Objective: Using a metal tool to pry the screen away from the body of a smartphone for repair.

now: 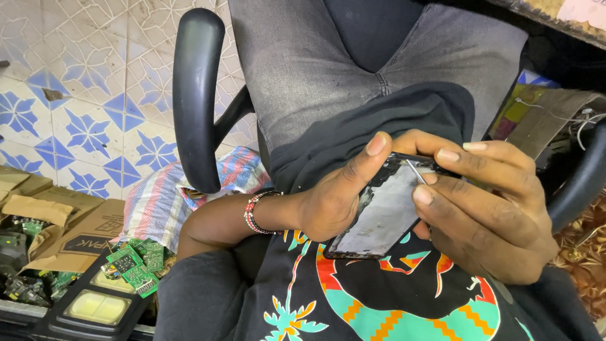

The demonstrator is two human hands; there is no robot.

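Note:
I sit in a chair and look down at my lap. My left hand (334, 196) grips an opened black phone (379, 218) from its left side, thumb laid along its upper edge. The phone's grey inner plate faces up. My right hand (486, 208) holds thin metal tweezers (415, 170), with their tip at the phone's upper right corner. A red and black bead bracelet (255, 213) circles my left wrist. The right hand's fingers cover the phone's right edge.
A black chair armrest (196, 95) rises at the left, another (584, 183) at the right. On the patterned tile floor (82, 113) lie a striped cloth (164, 202), cardboard boxes (57, 227), green circuit boards (136, 262) and a black switch panel (95, 309).

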